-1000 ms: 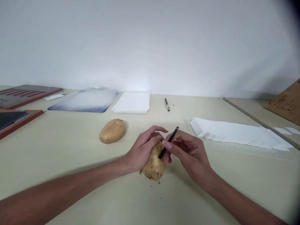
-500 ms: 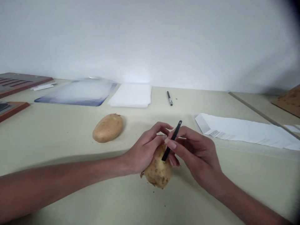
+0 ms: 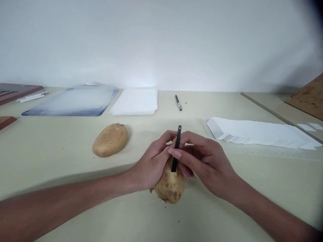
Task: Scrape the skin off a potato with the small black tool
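Observation:
A brown-skinned potato [image 3: 169, 188] with dark spots sits on the table before me, partly covered by my hands. My left hand [image 3: 155, 164] is closed around its left and far side. Between thumb and fingers, my right hand [image 3: 204, 161] pinches a thin flat black strip [image 3: 178, 137] with a small hole near its top. The strip stands almost upright, its lower end against a pale patch on the potato's upper surface; whether it enters the flesh I cannot tell. Some right-hand fingers also rest by the potato's right side. A second potato [image 3: 110, 140] lies to the left, untouched.
Farther back lie a blue-edged clear folder [image 3: 68, 101], a stack of white paper [image 3: 135, 102] and a black pen [image 3: 178, 103]. Fanned white paper strips [image 3: 257, 132] spread to the right. A brown board [image 3: 308, 97] leans at far right; reddish-edged panels [image 3: 22, 94] are at left.
The black strip has swung from a rightward tilt to nearly upright in my right hand. My left hand keeps its hold on the potato. The view has shifted slightly.

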The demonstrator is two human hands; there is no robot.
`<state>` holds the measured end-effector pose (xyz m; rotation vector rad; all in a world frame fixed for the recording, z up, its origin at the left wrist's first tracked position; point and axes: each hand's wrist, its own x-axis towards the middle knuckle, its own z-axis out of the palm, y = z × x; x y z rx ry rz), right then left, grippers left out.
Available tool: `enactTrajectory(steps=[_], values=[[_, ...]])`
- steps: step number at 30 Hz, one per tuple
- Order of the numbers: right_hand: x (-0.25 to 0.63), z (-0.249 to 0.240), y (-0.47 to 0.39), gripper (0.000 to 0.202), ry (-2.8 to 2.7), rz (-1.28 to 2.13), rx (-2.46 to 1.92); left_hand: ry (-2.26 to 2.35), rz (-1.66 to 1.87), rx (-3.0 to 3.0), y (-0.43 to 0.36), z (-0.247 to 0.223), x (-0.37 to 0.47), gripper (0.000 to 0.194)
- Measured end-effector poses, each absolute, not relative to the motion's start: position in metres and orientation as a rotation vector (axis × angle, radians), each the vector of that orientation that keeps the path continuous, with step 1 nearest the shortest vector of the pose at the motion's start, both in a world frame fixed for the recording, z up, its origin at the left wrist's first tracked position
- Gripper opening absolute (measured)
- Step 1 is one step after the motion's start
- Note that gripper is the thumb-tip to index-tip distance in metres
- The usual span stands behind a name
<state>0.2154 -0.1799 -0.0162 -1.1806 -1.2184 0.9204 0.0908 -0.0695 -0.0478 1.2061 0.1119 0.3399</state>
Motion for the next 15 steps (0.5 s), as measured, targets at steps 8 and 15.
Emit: enactTrajectory(steps=[8, 15], values=[[0.2169, -0.0146, -0.1794, 0.004, -1.283, 0.915, -1.149, 0.211, 0.336, 1.269, -0.0679, -0.0502, 0.0895, 0.007], [0.2182, -0.0133, -0.1785, 0.008, -1.325, 0.908, -1.126, 0.227, 0.380, 1.330, -0.0657, -0.0544, 0.0900, 0.010]])
